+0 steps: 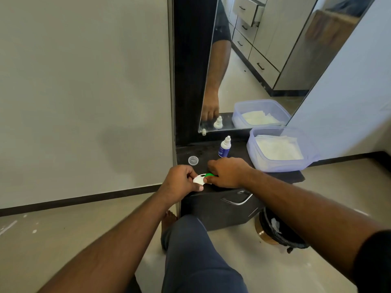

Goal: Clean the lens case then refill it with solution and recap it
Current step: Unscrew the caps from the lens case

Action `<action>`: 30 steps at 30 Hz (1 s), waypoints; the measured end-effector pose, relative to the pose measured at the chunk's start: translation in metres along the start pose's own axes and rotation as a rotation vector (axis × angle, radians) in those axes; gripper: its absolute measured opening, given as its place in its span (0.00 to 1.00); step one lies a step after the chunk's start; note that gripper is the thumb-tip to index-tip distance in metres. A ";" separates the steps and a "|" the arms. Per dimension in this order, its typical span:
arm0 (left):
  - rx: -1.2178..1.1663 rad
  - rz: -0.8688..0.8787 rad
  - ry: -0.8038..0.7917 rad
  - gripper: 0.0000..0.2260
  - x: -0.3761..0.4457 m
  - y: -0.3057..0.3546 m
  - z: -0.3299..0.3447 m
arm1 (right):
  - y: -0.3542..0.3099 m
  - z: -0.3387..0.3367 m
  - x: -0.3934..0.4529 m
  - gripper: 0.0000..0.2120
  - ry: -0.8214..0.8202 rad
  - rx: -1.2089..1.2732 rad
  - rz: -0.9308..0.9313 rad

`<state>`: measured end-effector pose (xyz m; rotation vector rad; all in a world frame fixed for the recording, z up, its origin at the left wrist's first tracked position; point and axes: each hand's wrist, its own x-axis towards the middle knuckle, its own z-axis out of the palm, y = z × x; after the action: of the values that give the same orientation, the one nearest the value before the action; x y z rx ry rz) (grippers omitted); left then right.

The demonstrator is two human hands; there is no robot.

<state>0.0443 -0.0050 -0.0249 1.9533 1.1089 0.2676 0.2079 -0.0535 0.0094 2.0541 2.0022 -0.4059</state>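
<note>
Lying at the far left of the dark cabinet top (275, 176) is a small clear lid (193, 160). Nearer the front edge, the left hand (179, 182) is pinching the white end of the lens case (201, 179), while the right hand (227, 172) is closing its fingers on the green cap (209, 175). Behind them the solution bottle (224, 147) is standing upright, with a plastic tub (281, 163) of white tissues sitting at the right.

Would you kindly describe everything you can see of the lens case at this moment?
The lens case is a small, flat piece that looks like white plastic, with a green cap on its right end. It is held over the front of the dark cabinet top. The left hand pinches the white end; the right hand grips the green cap, hiding much of it. Whether the white side is capped cannot be told.
</note>
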 end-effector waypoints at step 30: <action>-0.050 -0.003 0.029 0.10 0.001 -0.005 0.007 | -0.002 -0.013 0.016 0.17 -0.240 -0.119 -0.298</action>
<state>0.0451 -0.0071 -0.0331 1.9086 1.1135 0.3200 0.2063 -0.0336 0.0162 1.5594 2.1266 -0.5468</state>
